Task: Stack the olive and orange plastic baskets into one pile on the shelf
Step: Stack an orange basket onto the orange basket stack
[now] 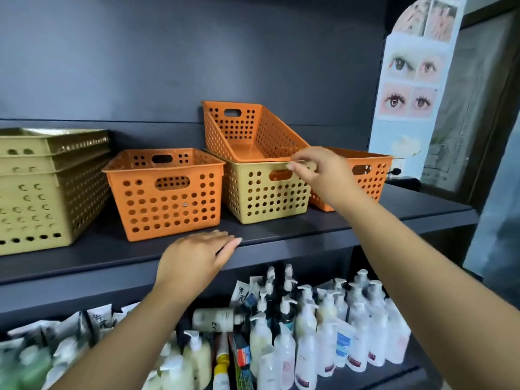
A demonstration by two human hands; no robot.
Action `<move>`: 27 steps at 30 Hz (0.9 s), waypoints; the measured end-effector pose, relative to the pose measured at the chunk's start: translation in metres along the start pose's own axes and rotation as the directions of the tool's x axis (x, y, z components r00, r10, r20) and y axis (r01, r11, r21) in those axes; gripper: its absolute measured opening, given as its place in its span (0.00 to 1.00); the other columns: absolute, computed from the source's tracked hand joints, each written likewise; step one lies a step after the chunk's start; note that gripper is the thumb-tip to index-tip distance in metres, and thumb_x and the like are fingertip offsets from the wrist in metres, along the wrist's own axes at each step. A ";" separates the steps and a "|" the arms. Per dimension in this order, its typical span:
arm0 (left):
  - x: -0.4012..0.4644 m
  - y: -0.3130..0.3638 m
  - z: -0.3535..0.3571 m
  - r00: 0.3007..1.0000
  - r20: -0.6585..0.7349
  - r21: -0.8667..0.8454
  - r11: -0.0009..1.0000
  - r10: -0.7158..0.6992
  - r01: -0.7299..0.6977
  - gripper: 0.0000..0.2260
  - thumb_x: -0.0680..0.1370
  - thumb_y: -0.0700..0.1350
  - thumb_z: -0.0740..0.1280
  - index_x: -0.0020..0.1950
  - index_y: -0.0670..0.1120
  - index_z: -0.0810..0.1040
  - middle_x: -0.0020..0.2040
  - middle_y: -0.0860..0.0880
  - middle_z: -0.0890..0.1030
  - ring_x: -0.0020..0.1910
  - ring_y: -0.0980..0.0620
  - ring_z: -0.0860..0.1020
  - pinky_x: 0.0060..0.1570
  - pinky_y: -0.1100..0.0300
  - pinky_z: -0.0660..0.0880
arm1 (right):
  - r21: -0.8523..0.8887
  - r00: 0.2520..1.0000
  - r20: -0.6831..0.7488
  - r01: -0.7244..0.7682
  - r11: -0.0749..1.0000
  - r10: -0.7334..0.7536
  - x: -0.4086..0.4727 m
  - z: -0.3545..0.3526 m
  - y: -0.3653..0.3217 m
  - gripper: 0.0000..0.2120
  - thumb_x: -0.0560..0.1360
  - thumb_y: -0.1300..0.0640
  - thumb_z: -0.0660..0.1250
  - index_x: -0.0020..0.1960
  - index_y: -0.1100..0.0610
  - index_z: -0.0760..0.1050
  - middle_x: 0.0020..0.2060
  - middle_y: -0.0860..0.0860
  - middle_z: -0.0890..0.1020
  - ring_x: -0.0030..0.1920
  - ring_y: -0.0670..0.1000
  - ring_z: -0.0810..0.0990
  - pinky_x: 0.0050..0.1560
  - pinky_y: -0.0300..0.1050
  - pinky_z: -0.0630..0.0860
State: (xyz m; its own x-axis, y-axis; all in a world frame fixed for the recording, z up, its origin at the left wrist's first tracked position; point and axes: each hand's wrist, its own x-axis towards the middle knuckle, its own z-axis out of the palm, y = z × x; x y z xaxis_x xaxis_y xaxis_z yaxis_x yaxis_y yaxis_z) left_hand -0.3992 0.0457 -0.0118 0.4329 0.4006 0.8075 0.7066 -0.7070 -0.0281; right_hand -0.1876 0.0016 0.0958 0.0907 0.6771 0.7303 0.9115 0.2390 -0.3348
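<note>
On the dark shelf (281, 235) an olive basket (267, 195) stands in the middle, with an orange basket (247, 130) tilted inside it, its far end raised. My right hand (318, 170) pinches the near rim of that tilted orange basket, right at the olive rim. To the left stands another orange basket (163, 192). A further orange basket (368, 175) sits behind my right hand at the right. A pile of larger olive baskets (42, 187) is at the far left. My left hand (197, 257) rests flat on the shelf's front edge, fingers apart, holding nothing.
The lower shelf holds many pump bottles (323, 327), tubes and packets (70, 327). A poster with pictures of eyes (410, 80) hangs at the right past the shelf's end. The dark back panel (197, 52) rises behind the baskets.
</note>
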 end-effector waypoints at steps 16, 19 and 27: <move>0.000 -0.006 0.005 0.997 0.072 -0.034 0.999 0.019 -0.017 0.31 0.80 0.57 0.44 0.41 0.48 0.84 0.40 0.52 0.86 0.42 0.54 0.84 0.34 0.64 0.78 | 0.124 0.890 0.455 -0.098 0.987 0.031 0.067 0.003 -0.020 0.06 0.66 0.55 0.74 0.43 0.52 0.80 0.41 0.43 0.79 0.43 0.42 0.75 0.44 0.35 0.70; 0.001 -0.006 0.006 0.998 0.060 -0.031 0.999 0.035 -0.033 0.31 0.80 0.57 0.43 0.41 0.49 0.85 0.40 0.53 0.86 0.43 0.55 0.83 0.35 0.65 0.78 | 0.132 0.899 0.435 -0.113 0.985 0.045 0.070 -0.001 -0.025 0.05 0.65 0.55 0.74 0.40 0.52 0.80 0.40 0.44 0.79 0.43 0.44 0.76 0.45 0.37 0.71; 0.012 -0.002 -0.009 0.944 0.170 -0.351 0.878 -0.281 0.325 0.17 0.78 0.57 0.55 0.39 0.56 0.82 0.28 0.56 0.81 0.30 0.59 0.78 0.32 0.65 0.73 | 0.240 0.987 0.159 -0.017 0.971 -0.022 0.076 -0.021 -0.038 0.07 0.69 0.57 0.71 0.47 0.56 0.82 0.38 0.47 0.80 0.38 0.41 0.77 0.35 0.29 0.73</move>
State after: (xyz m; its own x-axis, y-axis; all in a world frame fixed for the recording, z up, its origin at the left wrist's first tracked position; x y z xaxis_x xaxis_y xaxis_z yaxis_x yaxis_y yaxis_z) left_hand -0.4005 0.0468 0.0030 0.3052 0.6763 0.6704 0.5651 -0.6953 0.4441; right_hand -0.2064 0.0293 0.1765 0.0059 0.7738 0.6334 0.7871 0.3871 -0.4803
